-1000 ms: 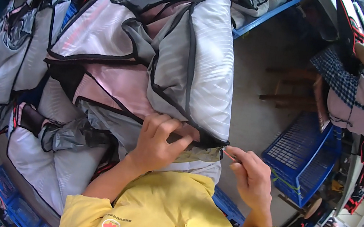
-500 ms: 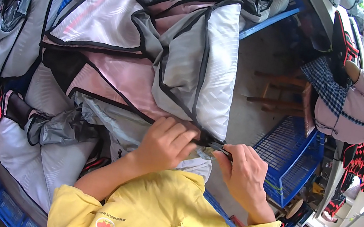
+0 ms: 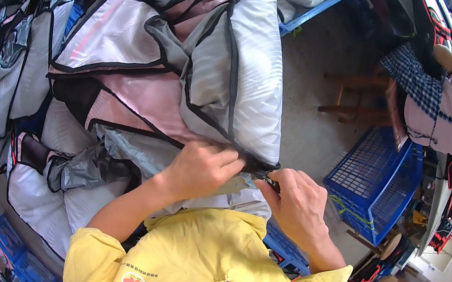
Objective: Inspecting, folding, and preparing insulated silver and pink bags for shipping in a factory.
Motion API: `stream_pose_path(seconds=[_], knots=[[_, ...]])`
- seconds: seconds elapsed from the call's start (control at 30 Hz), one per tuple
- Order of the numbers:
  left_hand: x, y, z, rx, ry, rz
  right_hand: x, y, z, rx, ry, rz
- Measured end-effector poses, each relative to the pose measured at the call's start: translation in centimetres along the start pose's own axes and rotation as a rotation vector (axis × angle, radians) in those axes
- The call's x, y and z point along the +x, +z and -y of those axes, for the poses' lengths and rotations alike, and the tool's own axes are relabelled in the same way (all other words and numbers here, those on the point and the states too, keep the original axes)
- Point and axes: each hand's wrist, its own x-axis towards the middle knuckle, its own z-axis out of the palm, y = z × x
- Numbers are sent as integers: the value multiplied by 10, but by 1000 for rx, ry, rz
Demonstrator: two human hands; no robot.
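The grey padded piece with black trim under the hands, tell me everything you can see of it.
The grey padded piece is puffy, shiny fabric edged in black binding, with a pale pink lining showing beside it. It lies crumpled atop a heap of similar pieces. The left hand pinches its lower black edge; the right hand holds something small and dark against that corner.

The small dark thing pinched in the right hand (image 3: 298, 204) is too small and too covered by the fingers to identify. The left hand (image 3: 201, 164) hides the black-trimmed edge of the grey fabric piece (image 3: 248, 79) beneath it. The seated person (image 3: 442, 99) at the upper right is partly lost in the dark rim.
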Motion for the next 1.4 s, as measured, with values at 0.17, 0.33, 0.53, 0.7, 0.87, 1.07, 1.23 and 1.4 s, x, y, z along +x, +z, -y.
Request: stream_pose_path(seconds=[0.17,0.33,0.53,0.7,0.87,1.07,1.23,1.4], knots=[[0,10,-1,17,5,6,-5,7,-6,-50,0,2],[-3,18,3,24,36,-4,-10,11,-7,-5,-5,-28],[-9,28,5,-46,0,-89,-12,22,-7,19,2,-21],[-12,31,4,-73,-44,-122,-9,29,-10,1,-31,-47],[-12,30,5,-65,-53,-124,-8,26,-6,-3,-37,-31],[-11,19,6,-37,-13,-39,-8,36,-11,-44,-38,-18],[-7,17,1,88,3,93,-9,39,-11,-37,-12,-4],[-4,19,5,57,0,100,-12,36,-11,-32,-1,-13]])
